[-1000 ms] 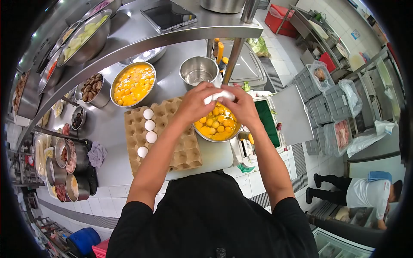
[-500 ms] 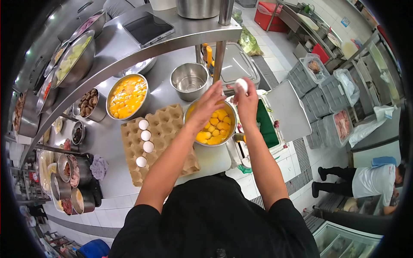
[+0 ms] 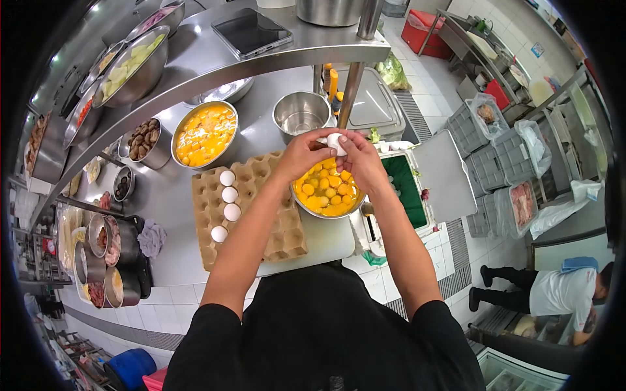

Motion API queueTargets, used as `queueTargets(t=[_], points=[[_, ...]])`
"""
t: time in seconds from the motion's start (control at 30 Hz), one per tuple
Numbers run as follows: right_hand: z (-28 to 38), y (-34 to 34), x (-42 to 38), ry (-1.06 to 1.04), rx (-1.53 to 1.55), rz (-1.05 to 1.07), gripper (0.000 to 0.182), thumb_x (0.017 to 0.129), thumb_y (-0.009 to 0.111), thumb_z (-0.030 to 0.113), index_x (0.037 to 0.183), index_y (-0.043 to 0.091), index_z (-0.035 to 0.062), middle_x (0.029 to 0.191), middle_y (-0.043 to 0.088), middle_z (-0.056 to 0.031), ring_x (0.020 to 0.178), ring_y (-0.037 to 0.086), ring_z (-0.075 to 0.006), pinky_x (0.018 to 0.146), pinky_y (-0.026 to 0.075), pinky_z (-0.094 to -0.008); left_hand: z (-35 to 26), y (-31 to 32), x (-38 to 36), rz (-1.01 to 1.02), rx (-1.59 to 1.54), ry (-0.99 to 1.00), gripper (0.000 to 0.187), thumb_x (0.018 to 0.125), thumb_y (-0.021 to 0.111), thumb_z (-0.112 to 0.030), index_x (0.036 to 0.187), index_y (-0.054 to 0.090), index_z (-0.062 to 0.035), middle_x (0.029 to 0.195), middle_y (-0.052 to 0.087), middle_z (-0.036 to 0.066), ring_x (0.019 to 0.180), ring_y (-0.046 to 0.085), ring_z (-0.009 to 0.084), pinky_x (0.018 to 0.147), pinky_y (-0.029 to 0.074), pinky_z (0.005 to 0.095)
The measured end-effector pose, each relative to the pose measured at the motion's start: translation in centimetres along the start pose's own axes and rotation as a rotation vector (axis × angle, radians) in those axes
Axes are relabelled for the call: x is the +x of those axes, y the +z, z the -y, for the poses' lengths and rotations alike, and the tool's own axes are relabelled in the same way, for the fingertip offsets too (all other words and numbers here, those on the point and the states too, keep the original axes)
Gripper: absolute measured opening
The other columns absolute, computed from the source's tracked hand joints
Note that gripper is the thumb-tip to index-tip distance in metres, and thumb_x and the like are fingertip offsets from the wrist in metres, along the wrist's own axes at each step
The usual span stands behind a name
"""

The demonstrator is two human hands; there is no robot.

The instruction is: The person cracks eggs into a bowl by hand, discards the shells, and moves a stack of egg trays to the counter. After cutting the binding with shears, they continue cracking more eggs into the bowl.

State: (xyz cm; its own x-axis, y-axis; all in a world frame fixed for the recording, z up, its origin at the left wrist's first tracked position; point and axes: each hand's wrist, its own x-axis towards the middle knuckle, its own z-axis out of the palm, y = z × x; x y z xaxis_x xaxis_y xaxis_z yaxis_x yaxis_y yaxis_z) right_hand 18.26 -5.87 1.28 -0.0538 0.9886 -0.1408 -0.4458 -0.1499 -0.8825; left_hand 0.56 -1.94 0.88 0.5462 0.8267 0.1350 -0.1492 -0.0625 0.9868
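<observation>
Through the head camera I have the white egg (image 3: 335, 142) at the meeting point of the two hands, high over the far side of the steel mixing bowl (image 3: 326, 216), so the pool of yolks (image 3: 329, 190) lies at six o'clock from it. My right hand (image 3: 366, 161) is nearer: its thumb and fingers pinch the egg from the three o'clock side. My left hand (image 3: 301, 158) comes in from about eight o'clock with its fingers curved narrowly up to the shell; whether they bear on it or merely brush it, I cannot tell. The egg is too much covered for me to read its long axis, or to say whether the shell is whole. I see the forearms closing in like a tent, the left running up toward one o'clock, the right toward eleven, palms turned roughly inward and wrists above the bowl's two sides. From the egg, the empty steel pot (image 3: 303, 104) lies at ten o'clock, just beyond the left fingers, and the green-lined bin (image 3: 407, 189) at four, beside the right forearm. The egg carton (image 3: 287, 228) is at eight, partly under the left forearm, its four eggs (image 3: 229, 195) lined up roughly twelve to six.
</observation>
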Motion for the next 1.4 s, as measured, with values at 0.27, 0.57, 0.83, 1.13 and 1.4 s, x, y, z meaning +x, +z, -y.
queueTargets(t=[0.27, 0.57, 0.83, 1.13, 1.4], points=[[-0.9, -1.3, 0.1, 0.108, -0.523, 0.124, 0.039, 0.093, 0.068, 0.022, 0.126, 0.063, 0.0015, 0.081, 0.064, -0.0020, 0.059, 0.058, -0.0084, 0.056, 0.050, -0.0241, 2.9, -0.3, -2.2, -0.163, 0.306, -0.061, 0.042, 0.084, 0.068, 0.000, 0.126, 0.063, -0.0028, 0.098, 0.071, 0.005, 0.082, 0.067, 0.0112, 0.075, 0.054, 0.0248], [1.7, -5.1, -1.9, -0.151, -1.012, -0.144, 0.042, 0.095, 0.062, 0.030, 0.127, 0.060, 0.0028, 0.086, 0.071, -0.0129, 0.071, 0.067, -0.0207, 0.070, 0.054, -0.0349, -5.2, -0.2, -5.9, -0.274, 0.605, 0.247, 0.054, 0.083, 0.068, -0.003, 0.136, 0.057, -0.0111, 0.124, 0.058, 0.009, 0.099, 0.062, 0.0175, 0.084, 0.053, 0.0293], [-0.7, -0.1, -3.6, -0.444, -1.069, -0.072, 0.029, 0.087, 0.073, 0.022, 0.106, 0.070, 0.0005, 0.090, 0.068, -0.0113, 0.070, 0.063, -0.0215, 0.066, 0.051, -0.0319, -5.8, -10.5, -24.6, -0.625, 1.051, -0.689, 0.033, 0.079, 0.072, -0.022, 0.108, 0.069, -0.0057, 0.107, 0.068, 0.016, 0.095, 0.067, 0.0335, 0.081, 0.053, 0.0414], [-14.7, 17.0, -4.2, -0.602, -1.473, 0.566, 0.036, 0.083, 0.069, 0.024, 0.114, 0.063, 0.0069, 0.109, 0.060, -0.0106, 0.092, 0.066, -0.0293, 0.074, 0.056, -0.0411, -2.5, -6.7, -27.9, -0.891, 1.003, -0.641, 0.035, 0.080, 0.071, -0.023, 0.109, 0.061, -0.0057, 0.097, 0.067, 0.012, 0.089, 0.065, 0.0304, 0.078, 0.051, 0.0397], [-13.8, 14.8, -3.4, -0.363, -1.036, 0.513, 0.039, 0.081, 0.073, 0.025, 0.115, 0.064, 0.0089, 0.112, 0.060, -0.0117, 0.092, 0.065, -0.0299, 0.075, 0.055, -0.0420, -2.9, -9.5, -25.3, -0.927, -0.287, -0.082, 0.009, 0.090, 0.054, -0.011, 0.098, 0.058, -0.0083, 0.084, 0.058, 0.002, 0.064, 0.054, 0.0109, 0.054, 0.041, 0.0238]])
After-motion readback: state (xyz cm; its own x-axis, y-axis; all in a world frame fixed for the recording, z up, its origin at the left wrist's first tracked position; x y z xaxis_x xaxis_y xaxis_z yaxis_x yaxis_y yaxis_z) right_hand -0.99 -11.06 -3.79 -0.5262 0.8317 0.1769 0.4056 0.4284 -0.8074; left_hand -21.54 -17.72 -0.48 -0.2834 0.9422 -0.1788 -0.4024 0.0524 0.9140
